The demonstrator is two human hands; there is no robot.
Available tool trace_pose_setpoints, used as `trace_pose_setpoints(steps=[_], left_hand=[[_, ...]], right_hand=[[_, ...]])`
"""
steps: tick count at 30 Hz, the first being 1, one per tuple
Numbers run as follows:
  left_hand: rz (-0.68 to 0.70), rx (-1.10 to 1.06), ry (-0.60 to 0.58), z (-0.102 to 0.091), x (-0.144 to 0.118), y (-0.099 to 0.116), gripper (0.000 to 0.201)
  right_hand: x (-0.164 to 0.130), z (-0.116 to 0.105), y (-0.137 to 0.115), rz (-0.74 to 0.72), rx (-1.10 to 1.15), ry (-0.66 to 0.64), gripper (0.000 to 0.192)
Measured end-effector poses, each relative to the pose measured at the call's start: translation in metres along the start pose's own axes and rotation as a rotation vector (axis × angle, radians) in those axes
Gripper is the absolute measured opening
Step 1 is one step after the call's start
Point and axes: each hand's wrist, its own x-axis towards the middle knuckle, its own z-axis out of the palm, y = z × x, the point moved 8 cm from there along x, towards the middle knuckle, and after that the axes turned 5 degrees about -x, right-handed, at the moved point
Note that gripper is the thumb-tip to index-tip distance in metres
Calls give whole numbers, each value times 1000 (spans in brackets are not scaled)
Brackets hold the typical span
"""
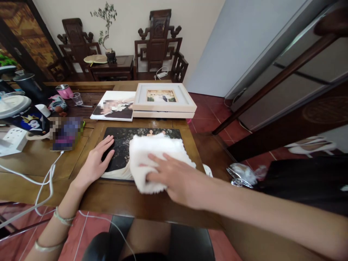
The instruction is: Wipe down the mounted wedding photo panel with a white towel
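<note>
R hand (pixel 175 175) on white cloth (pixel 154 152), fingers grasping it, atop dark photo (pixel 119 148). L hand (pixel 94 161) at photo's L edge, fingers released & spread. Photo flat on surface (pixel 108 197), nr pale frame (pixel 164 110).

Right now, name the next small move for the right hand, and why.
Probably slide the fluffy white cloth leftward with the right hand: it lies over the right part of the dark rectangular photo panel, while uncovered surface shows beside the left hand on the panel's left edge.
</note>
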Motion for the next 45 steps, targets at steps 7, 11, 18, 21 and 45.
trace_pose_setpoints(steps=[7, 11, 18, 21, 45], left_hand=[[10, -7, 3, -1, -1, 1, 51], [5, -11, 2, 0, -1, 0, 51], [7, 4, -11, 1, -1, -3, 50], [12, 5, -18, 1, -1, -4, 51], [35, -4, -24, 0, -4, -5, 50]], right_hand=[[33, -20, 77, 189, -173, 180, 67], [33, -7, 46, 229, -203, 109, 73], [7, 14, -59, -167, -25, -140, 62], [10, 4, -50, -217, 17, -131, 61], [10, 11, -82, -123, 113, -99, 61]])
